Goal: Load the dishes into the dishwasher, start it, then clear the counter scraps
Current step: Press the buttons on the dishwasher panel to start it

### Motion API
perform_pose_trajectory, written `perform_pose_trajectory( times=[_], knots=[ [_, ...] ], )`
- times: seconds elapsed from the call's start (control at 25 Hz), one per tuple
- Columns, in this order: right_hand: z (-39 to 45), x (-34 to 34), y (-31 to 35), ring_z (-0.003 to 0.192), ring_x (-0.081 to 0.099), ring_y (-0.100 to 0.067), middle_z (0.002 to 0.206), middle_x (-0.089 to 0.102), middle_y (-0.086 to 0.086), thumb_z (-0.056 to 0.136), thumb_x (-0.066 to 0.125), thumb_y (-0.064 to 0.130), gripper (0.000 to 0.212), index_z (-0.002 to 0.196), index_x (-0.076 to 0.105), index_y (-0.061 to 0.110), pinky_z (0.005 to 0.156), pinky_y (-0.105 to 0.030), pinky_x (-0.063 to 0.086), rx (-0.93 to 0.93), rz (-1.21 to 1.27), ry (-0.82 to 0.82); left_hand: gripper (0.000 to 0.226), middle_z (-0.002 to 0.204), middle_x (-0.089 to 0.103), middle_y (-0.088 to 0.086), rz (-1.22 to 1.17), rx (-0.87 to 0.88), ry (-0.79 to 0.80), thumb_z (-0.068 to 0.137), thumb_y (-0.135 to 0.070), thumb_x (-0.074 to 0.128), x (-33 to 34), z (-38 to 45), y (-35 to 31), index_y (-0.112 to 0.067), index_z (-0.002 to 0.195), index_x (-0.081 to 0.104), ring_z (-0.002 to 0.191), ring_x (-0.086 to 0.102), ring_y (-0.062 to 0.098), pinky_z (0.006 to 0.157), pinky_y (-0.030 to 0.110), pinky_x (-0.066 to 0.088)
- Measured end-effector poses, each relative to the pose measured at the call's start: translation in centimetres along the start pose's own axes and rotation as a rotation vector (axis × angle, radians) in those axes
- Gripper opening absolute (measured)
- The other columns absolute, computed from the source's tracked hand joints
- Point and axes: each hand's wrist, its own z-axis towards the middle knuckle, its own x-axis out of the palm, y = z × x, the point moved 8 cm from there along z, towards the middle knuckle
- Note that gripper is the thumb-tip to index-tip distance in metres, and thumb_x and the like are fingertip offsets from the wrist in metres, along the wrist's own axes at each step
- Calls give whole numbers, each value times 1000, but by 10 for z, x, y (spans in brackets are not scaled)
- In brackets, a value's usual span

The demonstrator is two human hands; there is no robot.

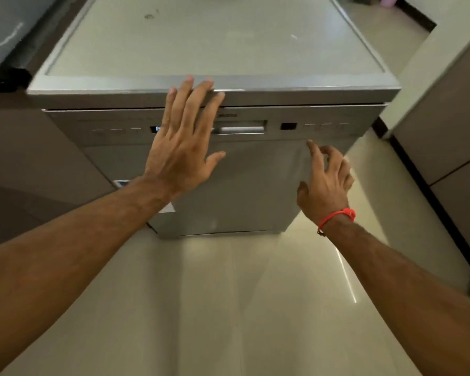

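Lit white character, perhaps "P", seen on the small display (155,129) of the dishwasher (244,185) control panel, partly covered by the left hand (183,137), brand lettering above the handle (242,129) blurred, unreadable, button markings illegible

The left hand (183,137) reaches forward with straight, spread fingers; the right hand (326,183) points its forefinger, other fingers curled.

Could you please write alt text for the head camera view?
A person's left hand presses flat against the closed dishwasher door, fingers reaching the top edge, while the right hand hovers near the control panel, forefinger extended.
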Motion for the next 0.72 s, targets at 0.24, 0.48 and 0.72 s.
perform_pose_trajectory(
  times=[0.24,0.48,0.72],
  knots=[
    [2,12,-47,145,9,-40,162,-9,-6,78,68,11,110,156,-7,29,111,-52,29,3,-70,213,121,164,22,19,82,-49,18,73,-58,79,39,61,-87,-1,159,16,153,16,42,125,59,8],
    [15,5,-43,151,-5,-35,161,-27,0,77,62,0,104,157,1,27,110,-53,34,-158,-23,175,128,161,28,18,135,-109,-6,68,-74,73,50,64,-90,-2,157,18,151,20,42,123,63,9],
    [21,11,-38,149,6,-35,163,-22,2,72,60,-2,94,151,19,28,107,-49,41,-148,-15,139,128,160,30,19,153,-116,-20,68,-80,67,55,64,-89,-1,156,20,150,23,42,122,63,10]
  ],
)
